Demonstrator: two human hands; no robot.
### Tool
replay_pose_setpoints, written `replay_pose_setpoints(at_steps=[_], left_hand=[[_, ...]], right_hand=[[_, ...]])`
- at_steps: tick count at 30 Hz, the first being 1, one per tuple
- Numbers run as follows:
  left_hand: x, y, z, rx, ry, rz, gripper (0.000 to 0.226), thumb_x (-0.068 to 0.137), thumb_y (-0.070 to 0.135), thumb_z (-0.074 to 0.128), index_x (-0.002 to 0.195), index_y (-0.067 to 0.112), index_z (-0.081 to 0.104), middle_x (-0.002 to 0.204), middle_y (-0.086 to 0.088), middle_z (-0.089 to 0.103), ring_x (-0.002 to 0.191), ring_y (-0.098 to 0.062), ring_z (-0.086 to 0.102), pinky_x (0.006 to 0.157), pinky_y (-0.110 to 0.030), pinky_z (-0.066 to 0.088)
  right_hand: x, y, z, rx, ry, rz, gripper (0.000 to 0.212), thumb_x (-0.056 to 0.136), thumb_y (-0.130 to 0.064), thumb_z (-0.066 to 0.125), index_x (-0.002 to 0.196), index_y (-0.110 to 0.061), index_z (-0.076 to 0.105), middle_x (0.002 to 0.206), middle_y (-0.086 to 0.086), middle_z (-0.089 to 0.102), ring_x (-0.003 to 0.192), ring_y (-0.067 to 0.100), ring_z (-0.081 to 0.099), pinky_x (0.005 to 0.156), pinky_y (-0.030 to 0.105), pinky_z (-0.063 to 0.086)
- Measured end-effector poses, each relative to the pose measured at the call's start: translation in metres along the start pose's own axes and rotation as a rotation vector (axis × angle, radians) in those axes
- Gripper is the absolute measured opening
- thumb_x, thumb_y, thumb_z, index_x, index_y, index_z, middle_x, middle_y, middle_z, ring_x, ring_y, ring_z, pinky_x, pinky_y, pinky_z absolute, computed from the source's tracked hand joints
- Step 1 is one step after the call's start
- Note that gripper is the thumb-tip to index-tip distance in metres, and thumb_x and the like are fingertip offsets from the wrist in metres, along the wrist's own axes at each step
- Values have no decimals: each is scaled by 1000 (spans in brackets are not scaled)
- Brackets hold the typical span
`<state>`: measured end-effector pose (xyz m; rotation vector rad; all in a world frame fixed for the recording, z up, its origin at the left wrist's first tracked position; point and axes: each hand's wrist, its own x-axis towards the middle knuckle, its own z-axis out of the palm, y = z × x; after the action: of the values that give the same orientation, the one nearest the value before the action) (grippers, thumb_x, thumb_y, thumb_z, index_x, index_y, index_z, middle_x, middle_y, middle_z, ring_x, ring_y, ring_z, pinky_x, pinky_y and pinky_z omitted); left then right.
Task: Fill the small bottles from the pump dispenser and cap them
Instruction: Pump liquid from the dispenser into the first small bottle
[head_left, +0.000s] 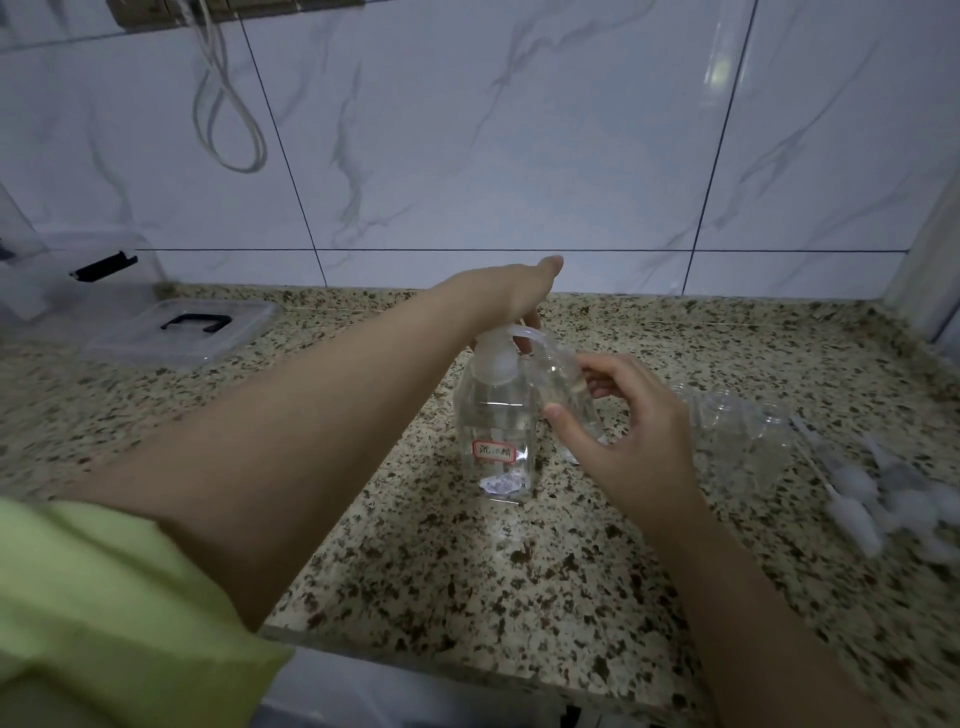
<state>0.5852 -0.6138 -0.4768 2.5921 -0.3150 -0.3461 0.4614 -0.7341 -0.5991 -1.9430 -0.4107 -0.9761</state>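
A clear square pump dispenser (496, 431) with a red-framed label stands mid-counter, partly full of clear liquid. My left hand (511, 291) rests on top of its white pump head (496, 353), palm down, thumb stretched out. My right hand (631, 431) grips a small clear bottle (563, 387), tilted with its mouth right at the pump's spout. To the right, several empty small clear bottles (737, 431) lie blurred on the counter. Beyond them is a pile of white pump caps (883, 499) with thin tubes.
A clear plastic box lid (182, 330) with a black handle lies at the back left, next to a clear container (78, 275). A white cord (228, 109) hangs on the tiled wall. The speckled granite counter (415, 545) ends at its front edge near me.
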Motion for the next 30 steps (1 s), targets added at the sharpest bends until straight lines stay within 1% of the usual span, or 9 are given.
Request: replay_pose_setpoints(at_steps=[2, 6, 9, 12, 15, 19, 21, 24, 30], left_hand=[[0, 1, 1, 24, 15, 11, 84, 100, 64, 9, 100, 11, 74, 111, -11, 67, 105, -32, 62, 97, -44, 45], [0, 1, -1, 10, -21, -12, 82, 99, 64, 10, 101, 12, 73, 86, -3, 70, 99, -28, 60, 85, -39, 42], [0, 3, -5, -8, -23, 1, 82, 99, 66, 10, 98, 12, 72, 84, -4, 72, 87, -26, 63, 77, -37, 46], [0, 2, -5, -10, -4, 17, 83, 99, 65, 10, 93, 13, 74, 85, -4, 73, 86, -26, 65, 81, -37, 48], [1, 0, -2, -2, -14, 9, 82, 100, 64, 10, 94, 15, 75, 84, -3, 72, 91, -27, 65, 80, -37, 44], [3, -1, -1, -16, -10, 36, 78, 100, 63, 11, 98, 18, 74, 91, -2, 72, 95, -27, 63, 92, -40, 45], [3, -2, 0, -10, -6, 20, 78, 100, 63, 12, 99, 18, 75, 93, -3, 70, 100, -27, 60, 90, -40, 43], [2, -1, -1, 1, 3, 30, 78, 101, 62, 12, 97, 16, 75, 96, -4, 71, 96, -28, 64, 92, -41, 46], [1, 1, -2, 11, -5, 19, 78, 101, 61, 11, 97, 16, 75, 86, -2, 71, 92, -26, 62, 79, -37, 45]], right_hand=[[0, 0, 0, 1, 4, 2, 38, 83, -23, 76, 119, -19, 64, 99, -11, 65, 94, 0, 60, 83, 21, 53], [-1, -2, 2, 2, 7, -8, 38, 84, -34, 70, 120, -25, 62, 103, -20, 62, 94, -1, 58, 82, 21, 52], [-2, -2, 1, 1, 7, 2, 38, 84, -36, 69, 120, -26, 61, 104, -20, 62, 95, -2, 58, 82, 18, 51], [-1, -3, 1, -7, 9, 2, 38, 84, -36, 69, 119, -25, 62, 103, -20, 62, 95, -3, 57, 83, 14, 49], [-1, -3, 1, 1, 6, 7, 38, 84, -34, 71, 120, -23, 63, 103, -18, 63, 94, -2, 58, 82, 18, 50], [-1, -1, 1, -4, 20, 5, 37, 84, -34, 70, 119, -23, 63, 99, -22, 60, 87, -3, 55, 75, 21, 50], [-1, -1, 1, -17, 15, -3, 37, 83, -35, 70, 118, -22, 64, 98, -22, 59, 86, -6, 53, 73, 21, 48], [-1, -1, 1, -28, 24, -12, 37, 83, -34, 70, 118, -25, 62, 97, -22, 59, 85, -10, 52, 71, 19, 47], [0, 0, 1, -35, 20, -35, 38, 83, -33, 70, 118, -18, 66, 98, -24, 57, 86, -11, 51, 72, 20, 47]])
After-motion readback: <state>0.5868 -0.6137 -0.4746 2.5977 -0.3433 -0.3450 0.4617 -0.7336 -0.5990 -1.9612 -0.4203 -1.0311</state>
